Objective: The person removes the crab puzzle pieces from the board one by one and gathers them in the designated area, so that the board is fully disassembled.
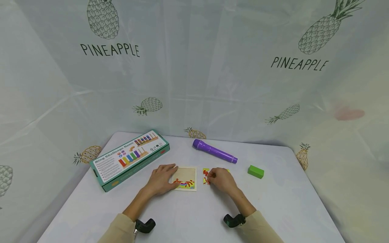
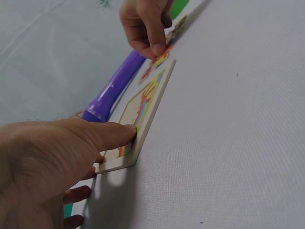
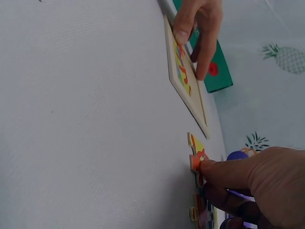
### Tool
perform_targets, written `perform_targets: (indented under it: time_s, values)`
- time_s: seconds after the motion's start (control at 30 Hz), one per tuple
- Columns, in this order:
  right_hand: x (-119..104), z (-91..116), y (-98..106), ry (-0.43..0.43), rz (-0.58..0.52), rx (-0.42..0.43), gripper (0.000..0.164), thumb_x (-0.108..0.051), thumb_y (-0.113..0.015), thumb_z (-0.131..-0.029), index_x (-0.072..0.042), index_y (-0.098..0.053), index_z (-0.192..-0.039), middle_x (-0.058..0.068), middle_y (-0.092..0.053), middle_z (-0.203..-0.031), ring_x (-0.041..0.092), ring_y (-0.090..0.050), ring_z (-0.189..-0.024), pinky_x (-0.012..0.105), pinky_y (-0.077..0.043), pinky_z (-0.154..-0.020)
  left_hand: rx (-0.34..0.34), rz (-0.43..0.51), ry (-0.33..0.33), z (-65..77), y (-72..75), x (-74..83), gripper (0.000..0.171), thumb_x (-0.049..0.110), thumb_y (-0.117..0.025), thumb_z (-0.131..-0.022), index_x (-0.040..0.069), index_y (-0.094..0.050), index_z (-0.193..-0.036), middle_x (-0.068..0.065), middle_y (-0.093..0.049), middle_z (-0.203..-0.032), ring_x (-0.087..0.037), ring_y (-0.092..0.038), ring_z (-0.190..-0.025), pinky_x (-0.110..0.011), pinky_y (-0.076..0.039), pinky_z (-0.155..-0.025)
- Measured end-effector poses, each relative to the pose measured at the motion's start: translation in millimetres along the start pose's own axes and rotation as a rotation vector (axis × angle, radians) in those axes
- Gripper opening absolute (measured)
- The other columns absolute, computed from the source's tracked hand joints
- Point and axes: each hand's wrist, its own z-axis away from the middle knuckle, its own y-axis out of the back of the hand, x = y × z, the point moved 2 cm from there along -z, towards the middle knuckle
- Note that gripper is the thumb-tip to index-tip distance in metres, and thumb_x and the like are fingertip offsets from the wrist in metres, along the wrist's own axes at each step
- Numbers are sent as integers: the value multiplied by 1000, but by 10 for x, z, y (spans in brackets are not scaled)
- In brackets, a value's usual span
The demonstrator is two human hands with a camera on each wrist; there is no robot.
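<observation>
A square wooden puzzle board (image 1: 186,173) lies on the table, its bottom strip filled with colourful picture pieces (image 1: 186,184). My left hand (image 1: 162,179) rests at its left side, thumb pressing near the lower corner and fingers stretched toward the upper edge. To the right of the board, my right hand (image 1: 223,179) pinches a red and yellow puzzle piece (image 3: 196,145) between thumb and fingers, low over the table. More puzzle pieces (image 3: 194,213) lie beneath and beside that hand, partly hidden by it.
Behind the hands lies a purple toy microphone (image 1: 215,151). A green block (image 1: 256,171) sits farther right. At the back left is a green-and-white Ring Challenge Game box (image 1: 129,158). A pineapple-print curtain (image 1: 194,67) hangs behind the white table (image 1: 188,219).
</observation>
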Motion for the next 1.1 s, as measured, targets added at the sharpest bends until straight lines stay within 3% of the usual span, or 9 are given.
perform_targets:
  time_s: [0.43, 0.7, 0.83, 1.1]
  values:
    - [-32, 8, -3, 73, 66, 54, 12, -14, -78, -87, -17, -68, -80, -8, -59, -71, 12, -50, -68, 29, -43, -63, -7, 17, 17, 4, 23, 32, 70, 45, -75, -86, 12, -55, -145, -8, -48, -152, -36, -40, -137, -62, -33, -105]
    - [-80, 12, -8, 70, -12, 38, 9, -15, -77, -89, -14, -68, -85, -6, -60, -74, 11, -52, -65, 25, -43, -56, 9, 35, 20, 10, 20, 50, 66, 43, -76, -86, 13, -58, -142, -10, -49, -151, -37, -41, -136, -63, -33, -105]
    - [-129, 13, -43, 89, -48, -3, 5, -14, -76, -88, -13, -73, -92, -5, -61, -77, 11, -53, -69, 24, -44, -58, 23, 74, 21, 11, -1, 76, 56, 37, -77, -86, 19, -63, -137, -13, -49, -150, -40, -39, -136, -66, -31, -105]
    - [-278, 8, -171, 203, -14, -46, 23, -16, -76, -88, -14, -77, -111, -8, -61, -81, 10, -52, -74, 27, -43, -66, 19, 142, 33, 10, -10, 150, 34, 26, -78, -86, 34, -73, -119, -16, -45, -152, -44, -34, -139, -69, -25, -107]
